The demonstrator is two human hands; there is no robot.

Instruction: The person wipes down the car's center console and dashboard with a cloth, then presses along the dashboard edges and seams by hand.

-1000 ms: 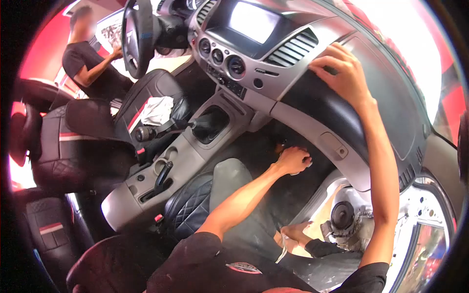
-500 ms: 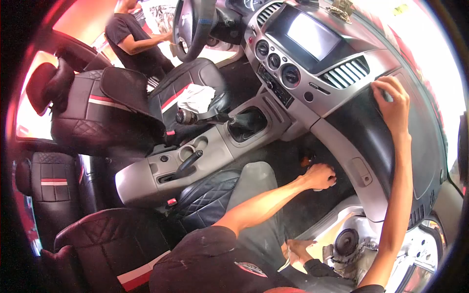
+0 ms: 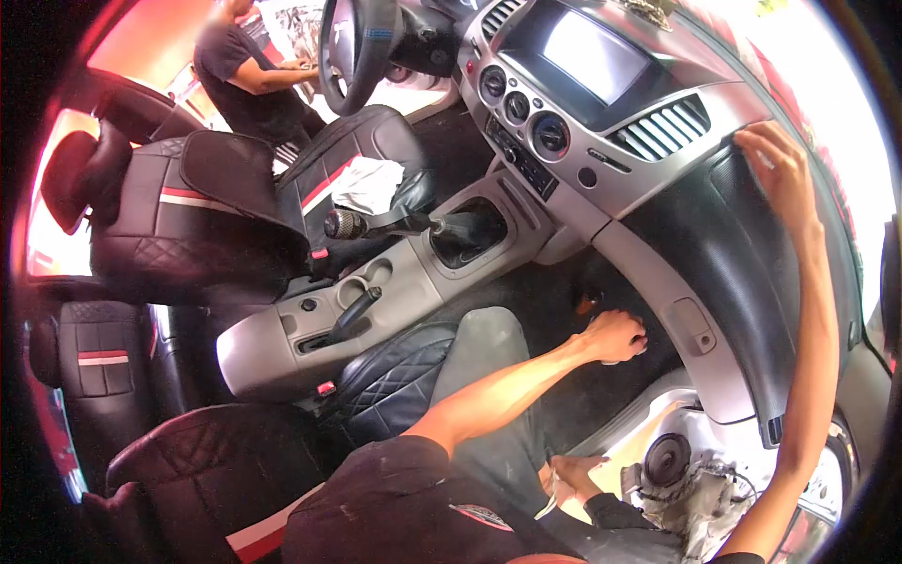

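My right hand (image 3: pixel 775 164) is at the far edge of the black dash panel (image 3: pixel 691 240) on the passenger side, just beyond the slatted air vent (image 3: pixel 665 130). Its fingers are curled over that edge. My left hand (image 3: pixel 613 336) hangs closed above the dark footwell, left of the grey glove box latch (image 3: pixel 693 322). A small dark bit shows at its fingers, too unclear to name.
Left are the centre console (image 3: pixel 258 352), handbrake (image 3: pixel 357 310) and gear lever (image 3: pixel 344 224). A white cloth (image 3: pixel 366 183) lies on the driver's seat. Another person (image 3: pixel 246 70) stands outside beyond the steering wheel (image 3: pixel 352 56). A speaker (image 3: pixel 667 458) sits in the stripped door.
My right hand has moved slightly right and up, its forearm swinging right. The panel's edge has shifted, exposing a ribbed dark strip below the hand. My left hand stays nearly still.
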